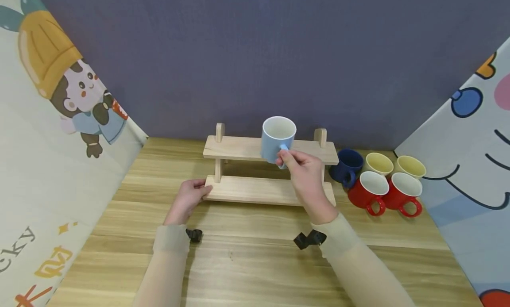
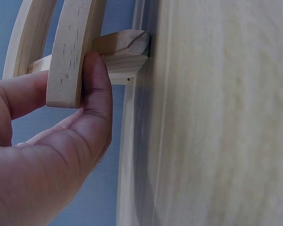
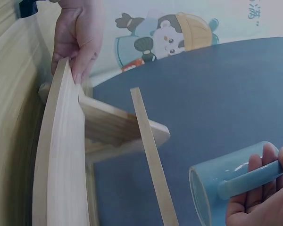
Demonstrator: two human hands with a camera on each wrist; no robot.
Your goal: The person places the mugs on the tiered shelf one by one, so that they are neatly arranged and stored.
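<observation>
A light-blue mug [image 1: 272,146] is held upright above the upper board [image 1: 235,148] of a pale two-tier wooden shelf [image 1: 251,190]

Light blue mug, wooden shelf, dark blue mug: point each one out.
Light blue mug [image 1: 272,147]: head view, on its outer wall.
Wooden shelf [image 1: 255,190]: head view, on its lower board.
Dark blue mug [image 1: 338,172]: head view, on its outer wall.

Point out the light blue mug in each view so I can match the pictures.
Head: the mug is just above the middle, its handle in the right hand.
Left wrist: the mug is not in it.
Right wrist: the mug is at the lower right, its rim facing left.
Shared landmark: the wooden shelf, held by the left hand in all three views.
</observation>
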